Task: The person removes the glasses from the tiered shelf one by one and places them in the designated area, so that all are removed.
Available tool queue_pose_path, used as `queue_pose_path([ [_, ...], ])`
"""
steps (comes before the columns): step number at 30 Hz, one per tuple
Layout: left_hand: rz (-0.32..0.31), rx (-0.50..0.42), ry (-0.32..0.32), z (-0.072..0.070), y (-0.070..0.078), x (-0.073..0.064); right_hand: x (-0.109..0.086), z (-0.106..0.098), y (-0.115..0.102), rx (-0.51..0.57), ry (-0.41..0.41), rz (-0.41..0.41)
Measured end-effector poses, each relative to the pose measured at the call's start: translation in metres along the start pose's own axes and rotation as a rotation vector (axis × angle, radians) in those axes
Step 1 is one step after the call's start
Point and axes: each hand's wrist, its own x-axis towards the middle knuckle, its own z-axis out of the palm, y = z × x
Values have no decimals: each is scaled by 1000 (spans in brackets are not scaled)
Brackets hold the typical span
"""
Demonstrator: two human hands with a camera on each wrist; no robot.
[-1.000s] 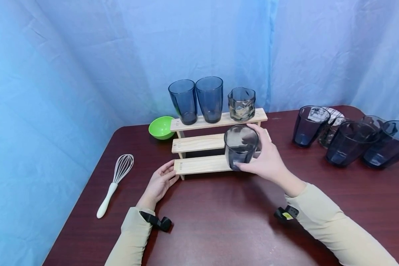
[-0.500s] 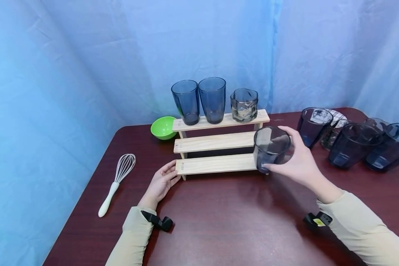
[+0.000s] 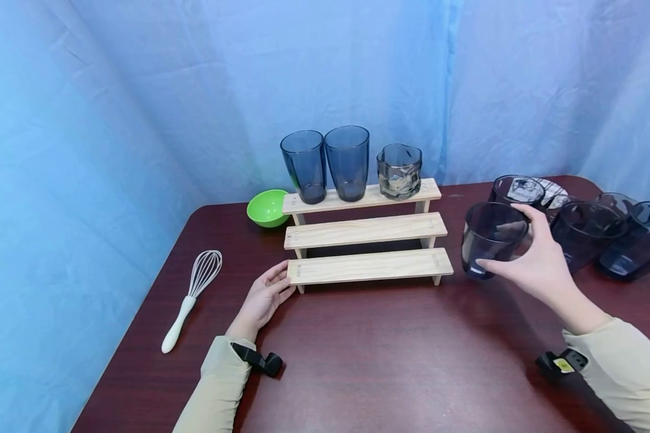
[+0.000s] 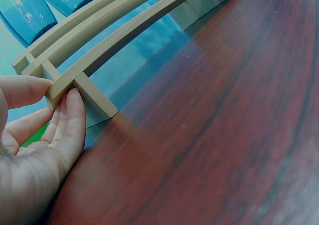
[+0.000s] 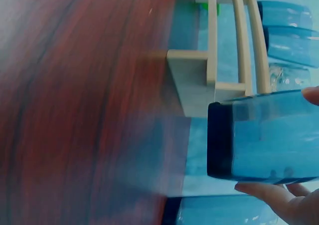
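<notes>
A dark blue glass tumbler [image 3: 484,243] hangs upright just right of a three-tier wooden rack [image 3: 368,267]. My right hand [image 3: 547,264] grips its side, thumb toward me and fingers around the far side. In the right wrist view the tumbler's thick base [image 5: 219,141] is off the table, beside the rack's end. My left hand [image 3: 262,300] pinches the left end of the lowest shelf. The left wrist view has its thumb [image 4: 27,91] on top and fingers underneath. On the top tier stand two tall blue tumblers [image 3: 348,165] and a short smoky faceted glass [image 3: 399,174].
Several more dark glasses [image 3: 631,246] stand on the right, with a checked cloth-like piece [image 3: 554,191] behind them. A green bowl [image 3: 268,209] sits behind the rack's left end. A whisk [image 3: 186,304] lies at the left of the dark red table [image 3: 379,361]. Blue curtains hang behind.
My right hand has carried the tumbler rightward from in front of the shelves to beyond the rack's right end. My left hand stays on the lowest shelf's end.
</notes>
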Motion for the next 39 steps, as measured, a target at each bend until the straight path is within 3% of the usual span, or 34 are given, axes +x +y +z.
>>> queue_pose_path([
  [7, 0, 12, -10, 0, 0, 0, 0, -9, 12, -104, 30, 42],
  [15, 1, 16, -14, -1, -1, 1, 0, -10, 21, -174, 0, 94],
  [26, 11, 28, -11, -2, -2, 2, 4, -10, 30, -152, -43, 133],
  [39, 15, 30, -8, -2, -2, 2, 6, -12, 38, -142, -37, 168],
])
